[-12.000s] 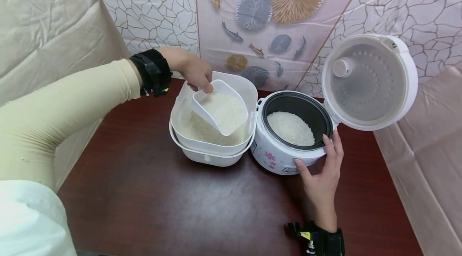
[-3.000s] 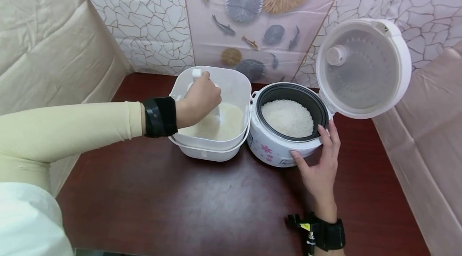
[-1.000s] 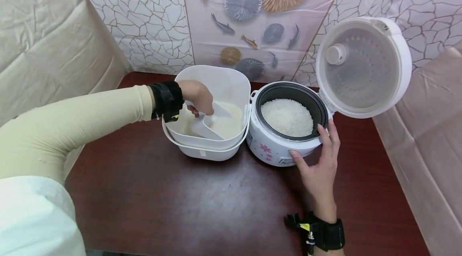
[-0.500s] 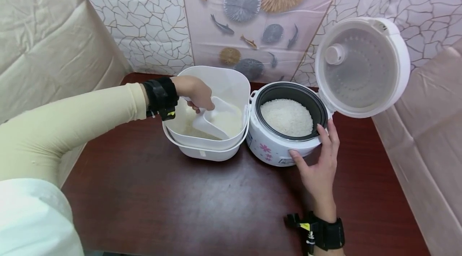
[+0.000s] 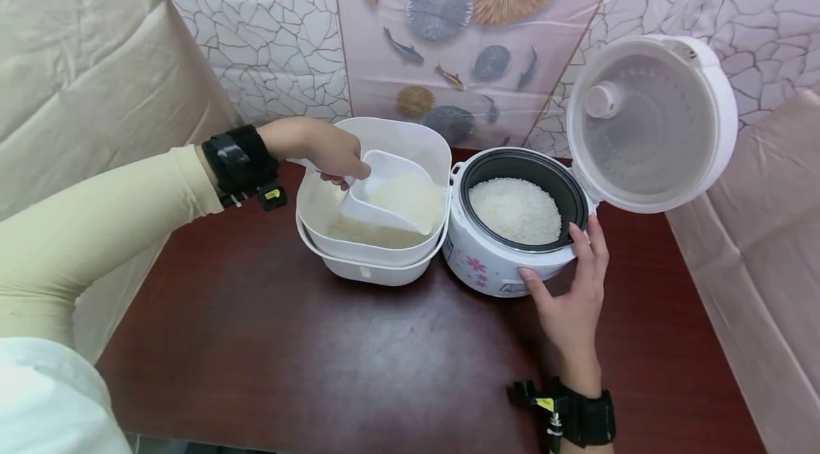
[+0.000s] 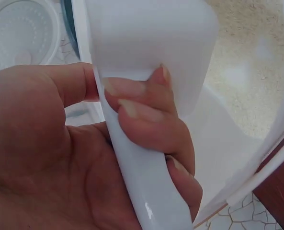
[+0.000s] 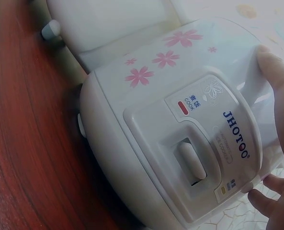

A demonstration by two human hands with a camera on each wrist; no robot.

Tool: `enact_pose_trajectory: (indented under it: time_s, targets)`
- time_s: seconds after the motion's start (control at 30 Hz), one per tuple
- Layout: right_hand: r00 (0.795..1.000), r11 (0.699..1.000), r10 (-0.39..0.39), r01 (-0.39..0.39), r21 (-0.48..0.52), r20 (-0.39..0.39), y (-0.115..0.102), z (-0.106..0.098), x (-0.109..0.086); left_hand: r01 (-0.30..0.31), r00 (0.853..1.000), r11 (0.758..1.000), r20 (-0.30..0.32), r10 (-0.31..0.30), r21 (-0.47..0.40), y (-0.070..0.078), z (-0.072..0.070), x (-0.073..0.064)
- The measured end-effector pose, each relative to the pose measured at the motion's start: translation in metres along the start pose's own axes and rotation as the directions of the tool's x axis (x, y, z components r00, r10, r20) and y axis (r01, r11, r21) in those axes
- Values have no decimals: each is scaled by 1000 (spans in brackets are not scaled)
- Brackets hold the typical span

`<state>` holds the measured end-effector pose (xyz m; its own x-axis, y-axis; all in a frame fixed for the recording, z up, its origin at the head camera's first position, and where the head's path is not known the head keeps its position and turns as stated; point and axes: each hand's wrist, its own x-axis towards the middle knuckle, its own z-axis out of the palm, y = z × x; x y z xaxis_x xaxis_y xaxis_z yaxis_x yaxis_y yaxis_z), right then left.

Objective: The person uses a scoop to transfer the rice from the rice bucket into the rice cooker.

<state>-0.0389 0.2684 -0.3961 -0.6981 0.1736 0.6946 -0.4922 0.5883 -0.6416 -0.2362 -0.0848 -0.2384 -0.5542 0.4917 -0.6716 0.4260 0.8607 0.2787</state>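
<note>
In the head view my left hand [image 5: 327, 148] grips the handle of a white scoop [image 5: 391, 191] heaped with rice. Its fingers wrap round the handle [image 6: 142, 172] in the left wrist view. The scoop is tilted over a white rice bin [image 5: 314, 223] with loose rice at the bottom. Beside the bin stands a white rice cooker [image 5: 477, 265] with pink flowers, its lid [image 5: 647, 123] raised. White rice [image 5: 515, 210] lies in its dark inner pot [image 5: 557, 187]. My right hand [image 5: 570, 304] holds the cooker's near right side, thumb in front, fingers at the rim.
Both containers stand side by side at the back of a dark red-brown table [image 5: 384, 361]. A patterned cloth [image 5: 435, 77] hangs right behind them. The raised lid leans out over the right side. Beige cloth [image 5: 743, 255] borders the table on both sides.
The left hand pushed the scoop down into the bin's rice, then lifted it up and left, loaded. The cooker's pot holds more rice than 12 seconds ago. The right hand has stayed on the cooker.
</note>
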Motion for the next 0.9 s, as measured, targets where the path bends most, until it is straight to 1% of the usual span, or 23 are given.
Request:
enact_pose_trajectory:
  time_s: [0.07, 0.23, 0.33, 0.47, 0.63, 0.9]
  targets:
    - [1000, 1000, 1, -1, -1, -2, 0, -1, 0, -1, 1000, 1000, -26, 1, -31, -1, 1, -5]
    - [1000, 1000, 1, -1, -2, 4, -1, 0, -1, 38, 996, 998, -82, -43, -56, -11, 4, -13]
    - [1000, 1000, 6, -6, -1, 1, 1, 1, -1, 21, 994, 995, -102, -31, -94, -16, 5, -15]
    - [1000, 1000, 6, -6, -2, -2, 2, 1, -1, -12, 992, 989, -130, -7, -145, -19, 5, -16]
    - [1000, 1000, -1, 1, -4, 2, 0, 0, 0, -17, 990, 986, -141, -7, -168, -21, 7, -17]
    - [1000, 1000, -4, 4, -4, 3, -2, 0, 0, -16, 990, 988, -138, -5, -153, -21, 9, -15]
